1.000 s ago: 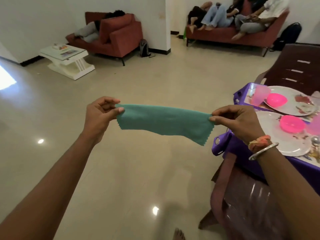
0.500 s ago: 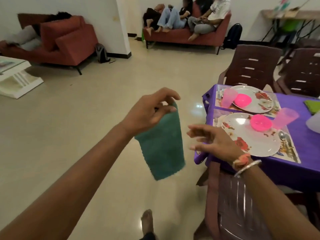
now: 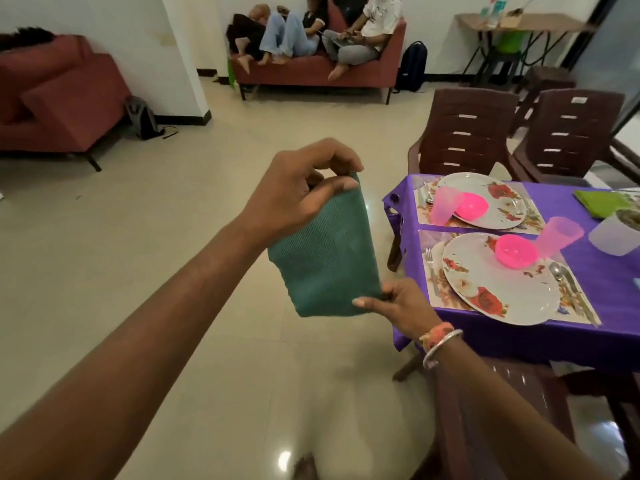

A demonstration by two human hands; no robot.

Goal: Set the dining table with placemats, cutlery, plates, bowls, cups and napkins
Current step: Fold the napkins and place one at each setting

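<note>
While pinched at its top edge by the left hand, thumb and fingers closed on the cloth, hung folded at frame centre: green napkin, clear of the table. Gripped at the lower right corner by the right hand, thumb and forefinger clamped on it. At right, on the purple table: two flowered plates, near and far, each carrying a pink bowl beside a pink cup. Lay left of near plate: fork.
</note>
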